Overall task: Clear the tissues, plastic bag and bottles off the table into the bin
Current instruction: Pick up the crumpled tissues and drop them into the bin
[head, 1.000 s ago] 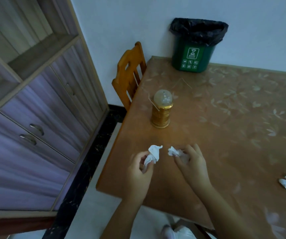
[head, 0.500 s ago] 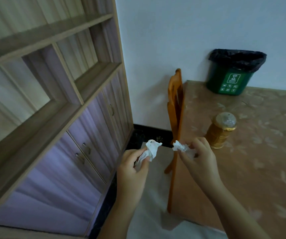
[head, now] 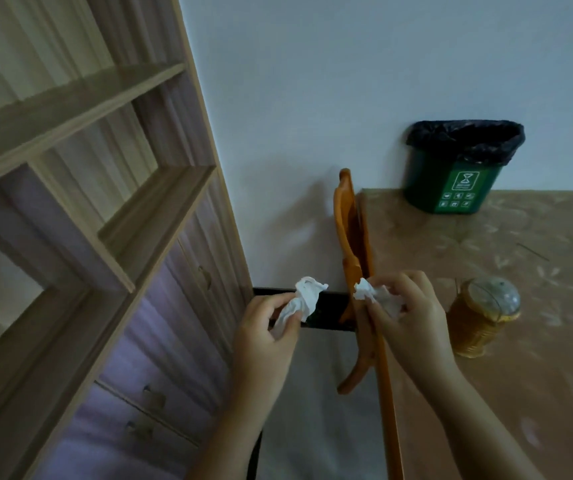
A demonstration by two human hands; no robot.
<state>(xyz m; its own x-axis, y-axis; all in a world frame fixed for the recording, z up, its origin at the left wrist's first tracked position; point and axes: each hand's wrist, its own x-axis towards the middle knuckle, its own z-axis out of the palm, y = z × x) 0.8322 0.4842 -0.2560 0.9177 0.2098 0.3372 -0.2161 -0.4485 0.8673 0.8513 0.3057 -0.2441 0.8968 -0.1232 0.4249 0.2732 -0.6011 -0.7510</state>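
White tissue was pinched in the left hand, second tissue gripped in the right hand.
Both tissues were crumpled and held near the table edge, not yet binned. Carry step was judged in hand; green bin, black-lined, was seen at the far table corner, well apart, so a forward reach over its open mouth before release was judged needed.

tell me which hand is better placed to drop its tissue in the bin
Right, probably. The right hand pinches its crumpled tissue above the table edge, on the green bin side. The left hand holds the other tissue off the table, nearer the cabinet, farther from the bin.
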